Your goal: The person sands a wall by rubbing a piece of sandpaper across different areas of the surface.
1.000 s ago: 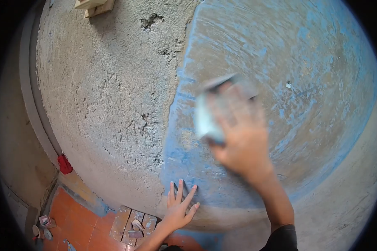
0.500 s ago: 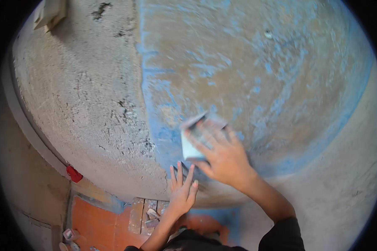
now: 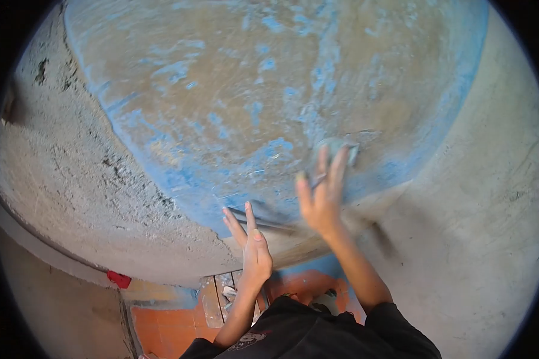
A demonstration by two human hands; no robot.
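Note:
Against the patchy blue and brown wall (image 3: 221, 125), my right hand (image 3: 324, 200) is blurred by motion. Beneath its outstretched fingertips is a pale green-grey sanding block (image 3: 345, 152), pressed to the wall; the block is smeared and partly hidden by the fingers. To the left and lower, my left hand (image 3: 256, 248) is empty with its fingers stretched upward. Its fingertips are at the lower blue edge of the wall, touching it or very close; I cannot tell which. Both hands look dusty.
Rough grey plaster (image 3: 96, 161) borders the blue area on the left, smoother grey wall (image 3: 485, 239) on the right. Below are wooden boards (image 3: 211, 302) with small pieces on them, and an orange floor (image 3: 161, 323). A red cloth-like thing (image 3: 119, 279) is at lower left.
The view has swung to the right along the wall. My right hand has swept the block rightward, away from my left hand, which has turned more edge-on.

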